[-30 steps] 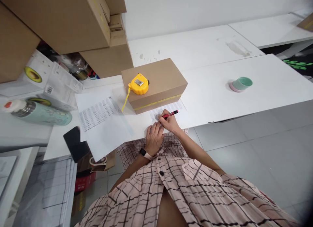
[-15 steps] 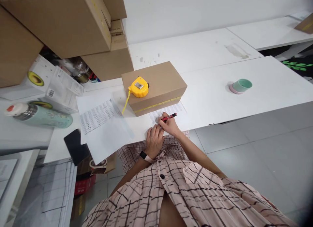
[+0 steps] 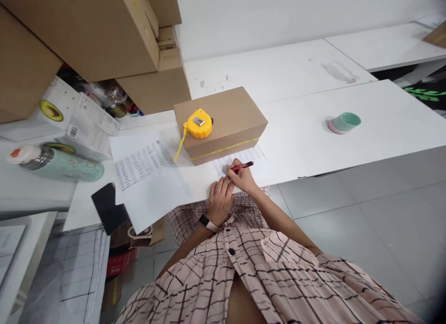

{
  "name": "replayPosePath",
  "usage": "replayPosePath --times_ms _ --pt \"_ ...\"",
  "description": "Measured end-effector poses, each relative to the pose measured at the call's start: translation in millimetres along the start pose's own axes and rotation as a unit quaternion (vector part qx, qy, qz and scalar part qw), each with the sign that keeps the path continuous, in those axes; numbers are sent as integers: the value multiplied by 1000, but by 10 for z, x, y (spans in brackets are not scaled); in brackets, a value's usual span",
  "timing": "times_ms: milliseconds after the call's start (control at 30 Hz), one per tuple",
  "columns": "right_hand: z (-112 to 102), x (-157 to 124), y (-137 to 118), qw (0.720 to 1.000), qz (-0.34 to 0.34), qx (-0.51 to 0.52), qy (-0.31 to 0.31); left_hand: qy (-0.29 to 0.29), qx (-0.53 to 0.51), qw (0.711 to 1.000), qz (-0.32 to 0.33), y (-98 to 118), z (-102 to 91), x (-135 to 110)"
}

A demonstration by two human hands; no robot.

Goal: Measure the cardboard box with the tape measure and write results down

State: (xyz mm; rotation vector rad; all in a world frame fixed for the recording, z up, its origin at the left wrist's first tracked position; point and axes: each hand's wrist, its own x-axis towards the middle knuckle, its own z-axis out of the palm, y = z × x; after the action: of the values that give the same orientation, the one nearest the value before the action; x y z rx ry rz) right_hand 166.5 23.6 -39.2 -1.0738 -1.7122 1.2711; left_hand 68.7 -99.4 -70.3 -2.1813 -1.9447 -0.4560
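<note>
My right hand (image 3: 243,177) grips a red and black pen (image 3: 243,167) over a printed sheet (image 3: 256,155) at the desk's front edge. The pen's tip is hidden by my fingers. My left hand (image 3: 220,201) lies flat beside it, fingers stretched out over the near edge of the sheet. Behind both hands a closed cardboard box (image 3: 223,122) with yellow tape covers part of that sheet. On top of the box, toward its left, rests a yellow tape measure (image 3: 199,124) with its strap hanging down.
Left of the box lie printed papers (image 3: 146,194), partly over a black phone (image 3: 108,208). A mint bottle (image 3: 66,163) lies on its side near white avocado-print boxes (image 3: 75,112). Large cartons (image 3: 87,31) are stacked at the back left. A green cup (image 3: 346,122) stands to the right.
The pen and my right hand have shifted very slightly to the right. My left hand stays in place, and the view has moved a little.
</note>
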Motion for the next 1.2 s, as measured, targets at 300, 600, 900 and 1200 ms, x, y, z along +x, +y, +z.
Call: replayPosePath --times_ms 300,600,900,1200 --pt "-4 2 -6 1000 3 9 -8 11 4 1000 4 2 -4 11" --pt "-5 -1 22 1000 9 -5 3 11 8 1000 6 -3 21 4" --pt "-4 -1 51 1000 -5 -6 -3 -5 0 1000 3 -2 9 -2" --pt "-5 -2 58 1000 -1 -18 14 -13 0 1000 -1 -2 11 -2"
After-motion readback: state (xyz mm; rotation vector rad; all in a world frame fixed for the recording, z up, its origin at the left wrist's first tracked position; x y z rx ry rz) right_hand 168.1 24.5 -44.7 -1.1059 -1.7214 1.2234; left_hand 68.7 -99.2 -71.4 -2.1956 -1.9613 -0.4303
